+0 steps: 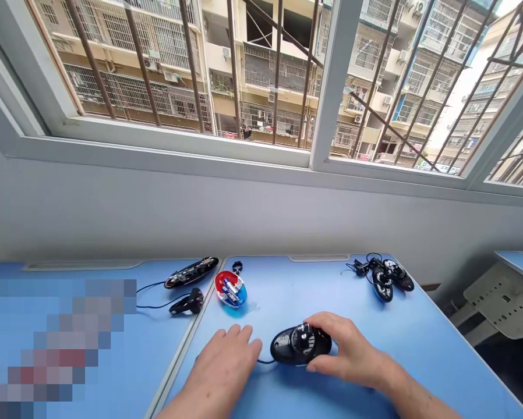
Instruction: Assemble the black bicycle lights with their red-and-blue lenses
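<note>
My right hand (346, 352) grips the right end of a glossy black oval device (283, 347), with its fingers on the far edge and its thumb on the near edge. The device lies on the blue table and carries a round black mount (304, 337) on its upper face. A thin black cable (265, 361) runs from its left end toward my left hand (226, 366). That hand rests palm down beside the device, fingers slightly apart. Whatever lies under its palm is hidden.
A red and blue bowl (220, 280) with small items stands behind my left hand, near a small black part (237, 267). Several black devices (382, 285) lie at the back right. Across the table seam are a long black device (191, 272) and a cabled black piece (187, 302).
</note>
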Tool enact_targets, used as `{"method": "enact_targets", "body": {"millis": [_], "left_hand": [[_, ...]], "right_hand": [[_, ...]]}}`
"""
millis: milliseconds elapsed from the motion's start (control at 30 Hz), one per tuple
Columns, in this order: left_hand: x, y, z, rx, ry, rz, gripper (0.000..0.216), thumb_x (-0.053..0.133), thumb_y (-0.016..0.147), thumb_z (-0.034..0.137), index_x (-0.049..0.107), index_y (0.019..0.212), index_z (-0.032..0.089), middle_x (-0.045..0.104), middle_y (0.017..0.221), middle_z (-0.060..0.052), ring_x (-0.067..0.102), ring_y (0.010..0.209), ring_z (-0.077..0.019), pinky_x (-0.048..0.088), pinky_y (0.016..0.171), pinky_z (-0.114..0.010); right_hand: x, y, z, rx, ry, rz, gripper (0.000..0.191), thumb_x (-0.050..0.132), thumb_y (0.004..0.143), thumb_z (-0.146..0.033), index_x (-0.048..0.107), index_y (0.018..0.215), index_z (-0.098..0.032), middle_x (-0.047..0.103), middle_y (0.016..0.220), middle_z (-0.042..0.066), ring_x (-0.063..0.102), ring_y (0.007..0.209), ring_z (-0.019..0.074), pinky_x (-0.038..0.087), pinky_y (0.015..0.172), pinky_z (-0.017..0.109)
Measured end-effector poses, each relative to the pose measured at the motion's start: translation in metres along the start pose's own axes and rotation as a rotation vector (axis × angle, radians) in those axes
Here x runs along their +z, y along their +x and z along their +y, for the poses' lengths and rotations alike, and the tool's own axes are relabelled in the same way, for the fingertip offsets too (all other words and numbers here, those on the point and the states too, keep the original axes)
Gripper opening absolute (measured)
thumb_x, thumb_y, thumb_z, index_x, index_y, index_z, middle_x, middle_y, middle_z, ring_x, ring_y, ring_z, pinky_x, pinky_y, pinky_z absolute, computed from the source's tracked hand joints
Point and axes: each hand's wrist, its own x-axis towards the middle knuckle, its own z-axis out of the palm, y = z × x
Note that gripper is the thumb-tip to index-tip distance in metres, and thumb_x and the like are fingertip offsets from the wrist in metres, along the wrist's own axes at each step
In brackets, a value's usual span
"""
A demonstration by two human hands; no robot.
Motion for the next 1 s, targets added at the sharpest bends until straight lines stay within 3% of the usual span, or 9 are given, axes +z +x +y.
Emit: {"method": "enact_targets", "body": {"millis": [133,233,333,433,567,700,833,1000], "left_hand": [[0.002,0.001,-0.011,-0.023,-0.062,0.100,0.030,0.043,0.070,0.004,0.067,0.079,0.021,0.069,0.081,-0.011,0.064,0.080,-0.0341,0.043,0.071,-0.040],[0.003,-0.001,-0.024,-0.072,-0.143,0.245,0.023,0.040,0.080,0.017,0.062,0.079,0.024,0.066,0.069,-0.006,0.063,0.064,-0.0294,0.039,0.057,-0.033],[0.001,-0.005,-0.030,-0.075,-0.499,0.406,0.019,0.042,0.086,0.037,0.057,0.081,0.028,0.061,0.062,0.000,0.060,0.054,-0.0231,0.042,0.053,-0.029],[-0.008,-0.006,-0.021,-0.010,-0.936,0.493,0.024,0.053,0.083,0.050,0.057,0.081,0.027,0.067,0.071,0.000,0.066,0.066,-0.0232,0.051,0.063,-0.029],[-0.032,-0.008,0.008,0.013,-1.324,0.443,0.036,0.058,0.083,0.059,0.057,0.074,0.024,0.069,0.074,-0.001,0.066,0.069,-0.0225,0.054,0.070,-0.032],[-0.049,-0.002,0.031,0.003,-1.596,0.384,0.039,0.067,0.079,0.058,0.055,0.068,0.022,0.068,0.071,0.000,0.063,0.067,-0.0195,0.053,0.065,-0.029],[-0.051,0.016,0.038,-0.012,-1.780,0.310,0.040,0.077,0.070,0.055,0.056,0.066,0.021,0.067,0.070,0.000,0.059,0.065,-0.0168,0.051,0.061,-0.026],[-0.047,0.041,0.045,-0.001,-1.943,0.281,0.038,0.082,0.063,0.047,0.056,0.063,0.019,0.061,0.060,0.002,0.055,0.058,-0.0150,0.051,0.057,-0.027]], "right_hand": [[-0.007,0.005,-0.013,0.239,0.357,0.032,0.039,0.081,0.064,-0.024,0.066,0.099,-0.018,0.066,0.091,0.002,0.058,0.084,0.0200,0.046,0.078,0.034],[-0.008,0.007,-0.017,0.235,0.645,0.049,0.042,0.086,0.058,-0.028,0.066,0.094,-0.018,0.063,0.088,0.001,0.057,0.087,0.0199,0.044,0.081,0.033],[-0.005,0.008,-0.019,0.194,0.827,0.067,0.051,0.091,0.052,-0.032,0.065,0.094,-0.018,0.062,0.091,0.001,0.057,0.091,0.0205,0.043,0.082,0.033],[-0.005,0.006,-0.022,0.168,0.914,0.083,0.057,0.093,0.048,-0.034,0.065,0.096,-0.019,0.062,0.094,0.002,0.057,0.092,0.0206,0.042,0.084,0.033],[-0.009,0.004,-0.027,0.104,0.877,0.100,0.047,0.093,0.050,-0.033,0.067,0.087,-0.018,0.062,0.086,0.000,0.056,0.086,0.0188,0.042,0.080,0.031],[-0.012,0.003,-0.027,0.093,0.839,0.148,0.045,0.093,0.050,-0.028,0.070,0.088,-0.018,0.064,0.086,0.000,0.055,0.084,0.0182,0.041,0.079,0.030],[-0.013,0.006,-0.024,0.077,0.958,0.204,0.045,0.091,0.051,-0.029,0.072,0.091,-0.019,0.065,0.086,0.000,0.055,0.085,0.0181,0.042,0.078,0.029],[-0.015,0.011,-0.023,0.186,1.056,0.295,0.049,0.087,0.050,-0.027,0.072,0.097,-0.021,0.065,0.096,0.002,0.056,0.087,0.0193,0.047,0.072,0.030]]}}
